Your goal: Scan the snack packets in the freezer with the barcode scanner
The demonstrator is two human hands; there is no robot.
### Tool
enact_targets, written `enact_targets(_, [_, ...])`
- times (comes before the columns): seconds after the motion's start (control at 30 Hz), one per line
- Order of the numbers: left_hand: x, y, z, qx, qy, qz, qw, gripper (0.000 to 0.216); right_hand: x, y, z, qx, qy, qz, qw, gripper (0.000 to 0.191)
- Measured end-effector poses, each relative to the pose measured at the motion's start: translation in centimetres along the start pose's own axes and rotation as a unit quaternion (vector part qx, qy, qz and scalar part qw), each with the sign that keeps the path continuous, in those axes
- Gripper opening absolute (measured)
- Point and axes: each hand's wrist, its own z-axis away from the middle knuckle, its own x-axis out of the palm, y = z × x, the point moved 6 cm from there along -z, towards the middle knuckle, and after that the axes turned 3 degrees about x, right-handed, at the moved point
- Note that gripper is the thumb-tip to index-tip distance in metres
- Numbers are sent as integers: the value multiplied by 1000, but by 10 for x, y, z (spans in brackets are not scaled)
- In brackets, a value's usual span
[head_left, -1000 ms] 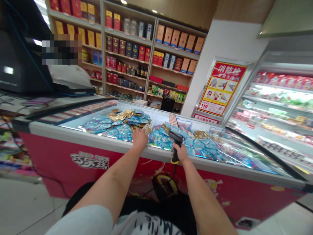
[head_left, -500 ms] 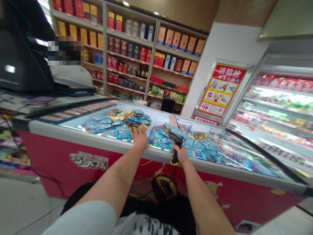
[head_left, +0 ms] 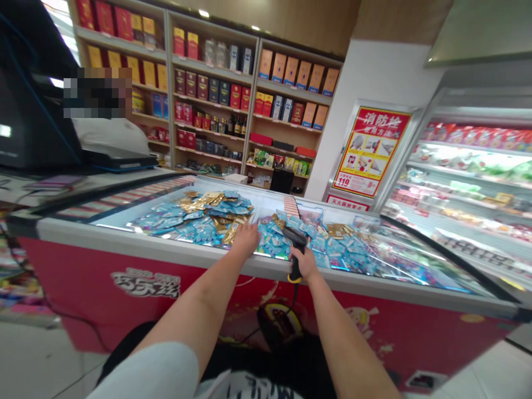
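My right hand [head_left: 306, 262] is wrapped round the grip of a black barcode scanner [head_left: 296, 238] with yellow trim at its base. The scanner's head tips up and left over the blue packets [head_left: 272, 239] on the right of the freezer top. My left hand [head_left: 246, 239] is at the front edge of the left pile, its fingers drawn together and bent down. Their tips are hidden, so anything inside them cannot be made out. Beside these fingers lies a gold packet [head_left: 231, 235]. More gold packets [head_left: 203, 200] top the left pile of blue packets [head_left: 166, 215].
The red chest freezer [head_left: 95, 299] has a pale front rim close to me. A cable hangs from the scanner. At left, a person [head_left: 110, 136] is behind a dark monitor [head_left: 33, 111]. Shelves of boxes [head_left: 208, 83] stand behind; a lit chiller [head_left: 469, 194] is at right.
My left hand has shifted right along the pile, and its spread fingers have drawn together. The scanner stays in my right hand, nearly in place. The view has turned slightly.
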Motion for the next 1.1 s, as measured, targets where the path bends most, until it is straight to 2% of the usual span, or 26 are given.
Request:
enact_targets(0.07, [7,8,-3,38,-38,14,998,46,0,1,-1,3,-1,-6,1000,28])
enact_targets(0.13, [8,11,-4,48,-57,19,997,45,0,1,-1,9,-3,-4,1000,28])
enact_targets(0.37, [-5,6,0,32,-24,11,999,48,1,-2,1,19,-1,4,1000,31])
enact_targets(0.53, [2,4,1,21,-58,11,998,55,1,-1,1,10,2,-7,1000,29])
enact_targets(0.7, [-1,-6,-1,-7,-29,42,999,78,1,-3,3,26,1,-4,1000,31])
enact_targets(0.93, [-3,-13,6,-24,45,150,987,70,1,-5,4,16,4,-8,1000,29])
enact_targets(1.1, [-13,-31,17,-61,28,158,985,68,2,-3,4,18,-1,-14,1000,28])
